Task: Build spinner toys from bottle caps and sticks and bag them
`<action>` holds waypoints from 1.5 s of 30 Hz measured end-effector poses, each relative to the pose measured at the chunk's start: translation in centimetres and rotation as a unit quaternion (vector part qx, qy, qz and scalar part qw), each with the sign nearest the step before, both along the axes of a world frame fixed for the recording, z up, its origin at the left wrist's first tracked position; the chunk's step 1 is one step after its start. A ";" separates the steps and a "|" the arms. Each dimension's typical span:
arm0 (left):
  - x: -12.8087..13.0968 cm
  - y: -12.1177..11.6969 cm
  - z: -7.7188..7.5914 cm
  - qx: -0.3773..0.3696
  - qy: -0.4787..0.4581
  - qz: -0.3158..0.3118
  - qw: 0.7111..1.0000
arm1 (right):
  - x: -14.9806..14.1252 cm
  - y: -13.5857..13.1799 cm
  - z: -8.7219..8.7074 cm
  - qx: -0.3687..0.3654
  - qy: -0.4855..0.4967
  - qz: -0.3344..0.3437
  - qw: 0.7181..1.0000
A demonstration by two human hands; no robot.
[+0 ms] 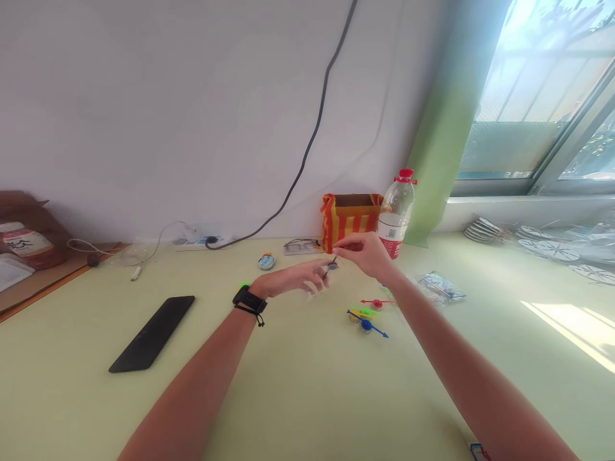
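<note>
My left hand (298, 278), with a black watch on its wrist, holds a small black arrow spinner (331, 264) at its fingertips, above the table. My right hand (366, 253) comes in from the other side, thumb and forefinger pinched at the upper end of the black arrow. Just what lies between those fingertips is too small to see clearly. Below my right forearm lie more arrow spinners: a red one (377, 304), a green one (366, 312), a yellow one (354, 317) and a blue one (366, 326), standing close together on clear round bases.
A striped bag (353, 221) and a red-capped plastic bottle (396, 221) stand by the wall. Around them are glasses (302, 246), a round tin (266, 261) and a clear plastic packet (442, 287). A black flat case (152, 334) lies left; patterned discs (548, 248) lie right.
</note>
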State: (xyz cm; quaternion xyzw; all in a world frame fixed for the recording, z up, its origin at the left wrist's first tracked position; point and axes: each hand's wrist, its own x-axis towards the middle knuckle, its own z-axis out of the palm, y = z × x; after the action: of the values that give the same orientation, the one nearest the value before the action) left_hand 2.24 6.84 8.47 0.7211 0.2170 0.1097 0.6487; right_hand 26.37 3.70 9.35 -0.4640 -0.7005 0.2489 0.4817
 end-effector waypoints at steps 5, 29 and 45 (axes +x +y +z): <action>-0.1 -0.1 0.3 -0.002 0.004 -0.004 1.000 | 0.0 -0.1 0.1 -0.017 -0.081 0.033 0.996; 1.1 0.3 -3.5 -0.211 0.042 0.070 0.974 | 6.6 0.6 0.2 -0.118 -0.242 0.038 0.962; 0.0 1.2 -4.0 -0.156 0.076 0.079 0.982 | 6.3 1.6 -0.4 -0.126 -0.106 0.045 0.985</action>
State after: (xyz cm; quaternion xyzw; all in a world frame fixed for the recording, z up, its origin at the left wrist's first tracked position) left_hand 2.27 8.02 4.45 0.5981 0.3363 0.0699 0.7241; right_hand 32.63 5.25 8.91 -0.5128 -0.7309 0.3056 0.3307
